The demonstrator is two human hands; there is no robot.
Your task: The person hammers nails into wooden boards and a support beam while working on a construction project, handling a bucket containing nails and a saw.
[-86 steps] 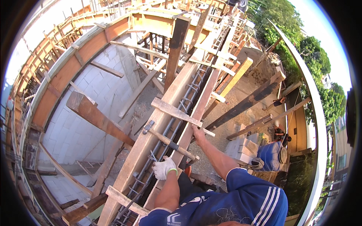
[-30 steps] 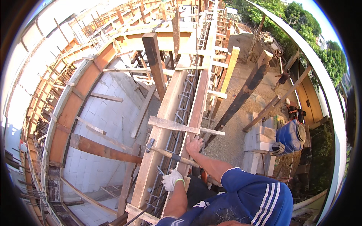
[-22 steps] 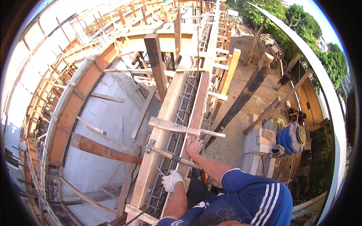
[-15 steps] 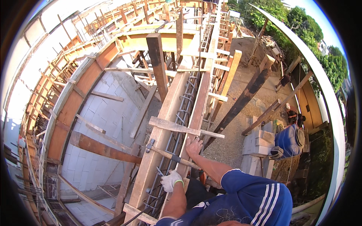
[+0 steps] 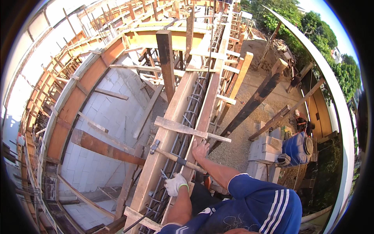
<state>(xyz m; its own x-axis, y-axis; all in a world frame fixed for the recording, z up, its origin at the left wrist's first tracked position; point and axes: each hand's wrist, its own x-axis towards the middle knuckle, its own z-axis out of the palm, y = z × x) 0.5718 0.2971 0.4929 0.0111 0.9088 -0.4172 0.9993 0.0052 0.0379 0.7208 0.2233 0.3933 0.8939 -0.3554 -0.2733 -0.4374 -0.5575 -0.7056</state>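
My left hand (image 5: 176, 185), in a white glove, is closed at the steel reinforcing bars (image 5: 179, 146) inside a long timber form; whatever its fingers pinch is too small to make out. My bare right hand (image 5: 200, 151) curls over the top edge of the form's right board (image 5: 210, 105), just below a wooden crosspiece (image 5: 181, 126). Between my hands, a hammer (image 5: 170, 155) lies across the form, its head on the left board (image 5: 176, 105) and its handle end on the right one. Neither hand touches it.
A lower crosspiece (image 5: 143, 219) spans the form near me. Charred posts (image 5: 249, 105) lean on the right, above gravel ground with stacked pale blocks (image 5: 265, 150) and a blue drum (image 5: 295, 148). Another person (image 5: 302, 121) is beyond the drum. A block wall (image 5: 105, 117) stands at left.
My right hand's fingers have curled more over the board edge. My gloved left hand has shifted slightly up and left along the bars. The hammer lies as before.
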